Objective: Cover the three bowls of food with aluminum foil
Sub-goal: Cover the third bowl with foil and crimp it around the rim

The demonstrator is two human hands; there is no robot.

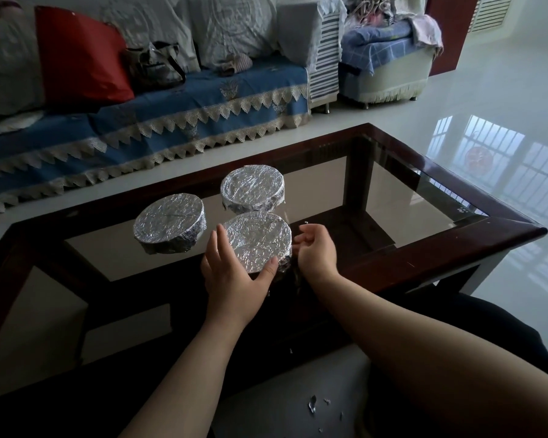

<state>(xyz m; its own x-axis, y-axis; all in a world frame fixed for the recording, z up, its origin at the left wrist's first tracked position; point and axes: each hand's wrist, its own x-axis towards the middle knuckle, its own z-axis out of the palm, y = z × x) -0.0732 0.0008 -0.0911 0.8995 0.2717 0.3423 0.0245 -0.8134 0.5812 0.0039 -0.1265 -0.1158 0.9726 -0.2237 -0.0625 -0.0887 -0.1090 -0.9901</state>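
Three bowls wrapped in crinkled aluminum foil stand on a glass-topped coffee table (408,197). One foil-covered bowl (170,227) is at the left, a second (252,188) sits further back, and the nearest bowl (258,238) is right in front of me. My left hand (231,273) lies against the near left side of the nearest bowl, fingers straight and thumb along its front rim. My right hand (317,248) hovers just right of that bowl, fingers loosely curled and holding nothing.
The table has a dark wooden frame (503,230) and a lower shelf under the glass. Behind it stands a sofa with a blue cover (171,121), a red cushion (79,55) and a bag (154,63). Small foil scraps (314,406) lie near my lap. Glossy white floor spreads to the right.
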